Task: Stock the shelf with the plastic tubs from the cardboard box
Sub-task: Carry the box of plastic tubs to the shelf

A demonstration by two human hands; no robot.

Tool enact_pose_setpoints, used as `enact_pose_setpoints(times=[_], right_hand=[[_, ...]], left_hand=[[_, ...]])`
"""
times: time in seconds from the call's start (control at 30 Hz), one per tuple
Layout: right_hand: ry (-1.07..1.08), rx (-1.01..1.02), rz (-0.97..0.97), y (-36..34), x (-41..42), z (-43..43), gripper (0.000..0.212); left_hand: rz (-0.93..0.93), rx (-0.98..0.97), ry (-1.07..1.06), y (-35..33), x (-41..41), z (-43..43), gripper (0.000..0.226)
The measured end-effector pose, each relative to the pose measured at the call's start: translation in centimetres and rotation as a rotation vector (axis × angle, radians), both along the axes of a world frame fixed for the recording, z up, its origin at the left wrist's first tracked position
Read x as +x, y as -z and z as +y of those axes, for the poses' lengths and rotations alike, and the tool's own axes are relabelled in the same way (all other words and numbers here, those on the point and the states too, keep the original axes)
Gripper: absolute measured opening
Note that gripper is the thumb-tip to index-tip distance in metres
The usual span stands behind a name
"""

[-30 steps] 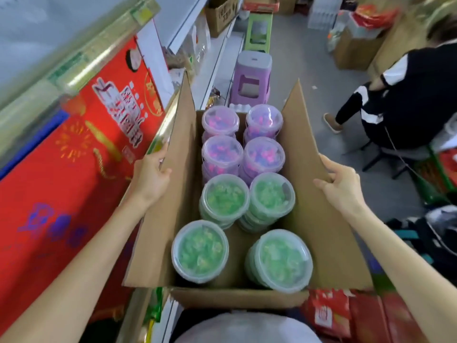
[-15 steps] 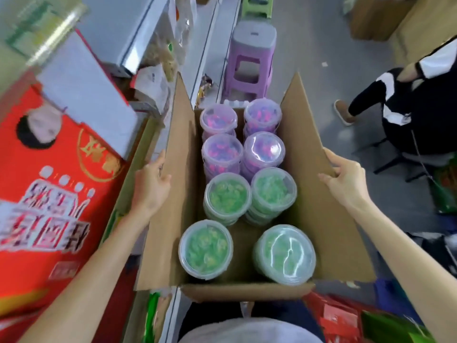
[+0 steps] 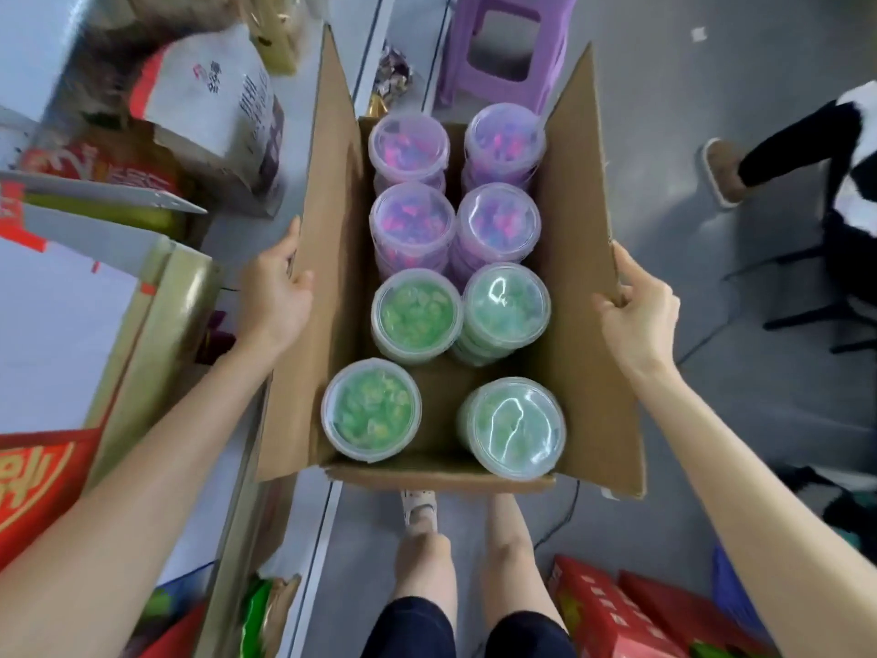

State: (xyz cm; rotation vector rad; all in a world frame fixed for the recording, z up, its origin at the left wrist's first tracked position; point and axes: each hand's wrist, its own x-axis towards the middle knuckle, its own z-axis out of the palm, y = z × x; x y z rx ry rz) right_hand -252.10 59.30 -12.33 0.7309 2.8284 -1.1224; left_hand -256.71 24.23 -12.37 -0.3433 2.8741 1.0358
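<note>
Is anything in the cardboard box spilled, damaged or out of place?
Nothing is spilled; all visible lids are on. Only the near-left green tub and the near-right green tub stand apart, showing bare cardboard box floor, while the tubs behind sit in tight pairs.

Single head cam, wide-angle, sitting above the open cardboard box point(image 3: 569, 230) and looking almost straight down, tilting slightly forward, with the box filling frame centre at close range. Forearms are entering from both bottom corners, left hand point(image 3: 275, 296) and right hand point(image 3: 636, 315) gripping the flaps mid-frame. Floor point(image 3: 712, 111) and purple stool point(image 3: 508, 45) are showing at top, wearer's own legs point(image 3: 422, 562) at bottom.
</note>
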Motion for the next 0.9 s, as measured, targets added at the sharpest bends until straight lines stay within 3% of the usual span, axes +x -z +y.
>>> enact_pose_setpoints(times=[0.2, 0.5, 0.73, 0.9], right_hand=[[0.067, -0.017, -0.002, 4.5, -2.7, -0.8, 0.072], [0.044, -0.007, 0.017, 4.4, -3.6, 0.1, 0.068], [0.064, 0.002, -0.016, 4.0, -2.8, 1.0, 0.061], [0.134, 0.149, -0.105, 2.5, 0.5, 1.1, 0.057]], left_hand=[[-0.030, -0.084, -0.037, 4.0, -3.3, 2.0, 0.060], [0.008, -0.105, -0.020, 4.2, -4.1, 2.2, 0.060], [-0.141, -0.047, -0.018, 3.8, -2.3, 2.9, 0.069], [-0.025, -0.163, -0.016, 2.1, 1.8, 2.9, 0.064]])
